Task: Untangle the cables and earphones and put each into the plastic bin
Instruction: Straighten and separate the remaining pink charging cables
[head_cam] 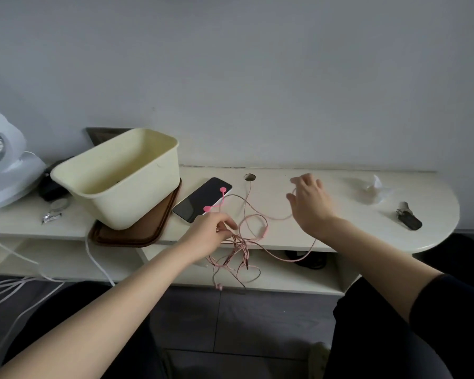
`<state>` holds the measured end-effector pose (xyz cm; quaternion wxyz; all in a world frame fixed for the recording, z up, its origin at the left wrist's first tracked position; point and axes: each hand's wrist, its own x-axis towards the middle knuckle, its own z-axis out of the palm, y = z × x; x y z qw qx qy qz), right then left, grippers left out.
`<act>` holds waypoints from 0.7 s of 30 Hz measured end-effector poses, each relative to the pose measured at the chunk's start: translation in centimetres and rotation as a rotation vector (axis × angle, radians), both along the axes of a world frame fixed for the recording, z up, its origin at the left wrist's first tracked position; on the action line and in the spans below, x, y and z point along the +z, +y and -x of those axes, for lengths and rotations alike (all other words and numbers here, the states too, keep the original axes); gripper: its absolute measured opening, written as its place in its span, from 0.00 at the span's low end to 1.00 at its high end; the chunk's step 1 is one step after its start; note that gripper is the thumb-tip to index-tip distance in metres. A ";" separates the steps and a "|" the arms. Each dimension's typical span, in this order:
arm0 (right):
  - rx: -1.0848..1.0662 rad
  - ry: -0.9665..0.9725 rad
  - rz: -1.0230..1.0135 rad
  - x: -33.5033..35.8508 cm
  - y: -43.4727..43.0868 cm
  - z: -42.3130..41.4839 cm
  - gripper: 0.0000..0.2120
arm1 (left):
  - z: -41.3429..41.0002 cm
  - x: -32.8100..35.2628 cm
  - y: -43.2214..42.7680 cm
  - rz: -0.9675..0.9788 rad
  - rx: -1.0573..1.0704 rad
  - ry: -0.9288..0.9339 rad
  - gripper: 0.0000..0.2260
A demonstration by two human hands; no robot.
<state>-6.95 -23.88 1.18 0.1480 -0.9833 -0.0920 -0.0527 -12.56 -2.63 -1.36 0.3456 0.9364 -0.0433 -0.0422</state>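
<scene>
The left hand (211, 231) gripped the tangle (240, 254), its fingertips buried among the strands, and covered the near corner of the phone (200, 199). The right hand (309, 203) was blurred, palm turned away. Whether it held the cable (277, 218) by its thumb could not be told, and that cable vanished behind its wrist. Far left of the left hand, the fan (0, 165) was cut by the edge, and a dark thing (49, 187) lay half hidden behind the bin (121, 187).

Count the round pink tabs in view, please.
2: one pink tab on the phone, far side; the other at its near edge, beside the left hand. Others may be hidden.
</scene>
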 end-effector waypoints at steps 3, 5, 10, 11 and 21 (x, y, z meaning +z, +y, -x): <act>0.106 0.062 -0.015 -0.7 2.3 -1.3 0.17 | -1.6 -1.0 0.4 -0.031 0.015 0.023 0.08; 0.137 0.129 -0.034 -1.8 3.9 -2.8 0.17 | -2.9 -1.9 0.8 -0.049 0.016 0.057 0.10; 0.091 0.315 -0.116 -4.1 6.2 -6.4 0.17 | -5.0 -4.1 1.7 -0.141 0.008 0.148 0.14; 0.071 0.347 -0.111 -4.6 6.6 -7.3 0.17 | -5.4 -4.5 1.8 -0.161 -0.004 0.170 0.14; -0.151 0.309 0.081 -6.9 8.6 -12.5 0.16 | -6.8 -5.2 1.7 -0.179 -0.079 0.218 0.11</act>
